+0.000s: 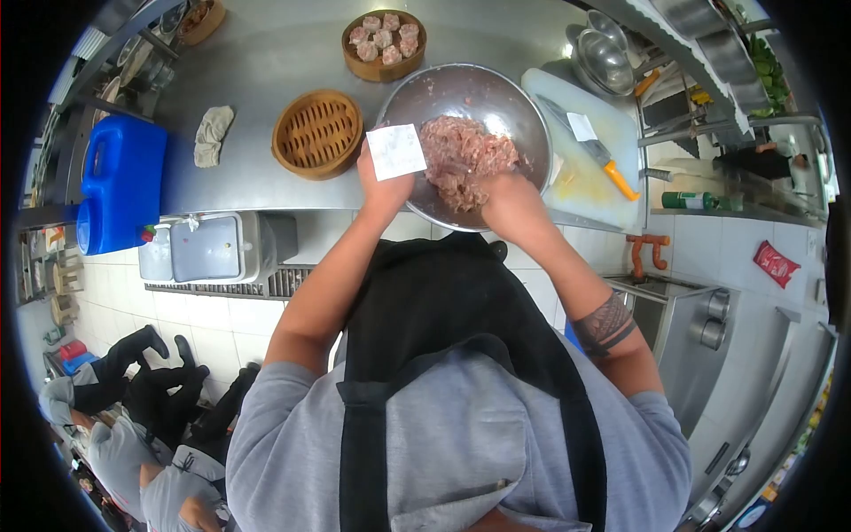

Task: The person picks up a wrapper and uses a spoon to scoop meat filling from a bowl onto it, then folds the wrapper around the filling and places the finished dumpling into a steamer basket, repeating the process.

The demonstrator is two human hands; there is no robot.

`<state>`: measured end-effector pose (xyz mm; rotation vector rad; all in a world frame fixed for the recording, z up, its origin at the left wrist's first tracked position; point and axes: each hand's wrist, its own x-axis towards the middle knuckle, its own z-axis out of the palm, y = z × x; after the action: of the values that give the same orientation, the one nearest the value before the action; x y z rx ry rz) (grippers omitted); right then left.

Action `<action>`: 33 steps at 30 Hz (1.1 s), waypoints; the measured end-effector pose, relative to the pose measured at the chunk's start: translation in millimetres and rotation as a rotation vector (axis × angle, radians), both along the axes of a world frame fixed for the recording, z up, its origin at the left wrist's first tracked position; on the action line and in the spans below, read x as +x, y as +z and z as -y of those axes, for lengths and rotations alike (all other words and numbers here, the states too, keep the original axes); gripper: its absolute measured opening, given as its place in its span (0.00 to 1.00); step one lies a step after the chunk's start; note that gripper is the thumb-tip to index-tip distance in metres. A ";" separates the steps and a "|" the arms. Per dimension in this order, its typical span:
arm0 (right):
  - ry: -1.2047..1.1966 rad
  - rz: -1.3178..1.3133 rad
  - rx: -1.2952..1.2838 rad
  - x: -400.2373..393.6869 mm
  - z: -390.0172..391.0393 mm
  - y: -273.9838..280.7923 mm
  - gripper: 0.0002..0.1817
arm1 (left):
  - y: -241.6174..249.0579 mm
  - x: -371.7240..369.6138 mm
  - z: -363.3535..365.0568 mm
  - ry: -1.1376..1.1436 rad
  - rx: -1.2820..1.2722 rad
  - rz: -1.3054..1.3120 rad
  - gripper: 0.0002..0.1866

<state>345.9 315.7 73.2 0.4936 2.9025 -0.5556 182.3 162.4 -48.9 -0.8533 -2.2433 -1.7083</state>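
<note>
Head view, supporting white sheet [396, 152] on left hand [386, 184], dipping right hand [511, 202] into minced meat [463, 146] inside bowl [520, 111], cannot tell either grip

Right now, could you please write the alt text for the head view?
A person's left hand holds a square white wrapper by a metal bowl; the right hand touches the minced meat inside. Nearby are a basket of dumplings, another bamboo basket, and a cutting board with a knife.
</note>
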 end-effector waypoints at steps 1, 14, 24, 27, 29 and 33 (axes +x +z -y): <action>-0.018 -0.021 0.001 -0.3 -2.7 2.3 0.11 | 1.5 0.3 0.2 -0.003 -0.002 0.000 0.13; 0.036 0.095 -0.007 20.7 16.2 -20.3 0.10 | 1.7 4.0 -1.2 -0.007 0.046 -0.006 0.13; -0.188 0.043 -0.626 17.0 10.0 -12.4 0.15 | 2.9 7.8 -1.1 0.014 0.010 -0.018 0.13; -0.537 0.337 -1.036 17.1 0.5 2.0 0.20 | 2.7 6.5 -2.5 0.010 0.039 0.024 0.13; -0.645 0.346 -1.325 22.5 -7.5 6.3 0.23 | 2.1 4.4 -2.4 -0.007 0.048 0.013 0.13; -0.696 0.258 -1.375 28.9 -16.9 20.5 0.21 | -3.7 0.0 -3.0 -0.018 0.068 -0.020 0.13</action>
<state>374.7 332.6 93.8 1.1028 1.4236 -2.0431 182.3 165.5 -52.6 -0.8740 -2.1576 -1.7659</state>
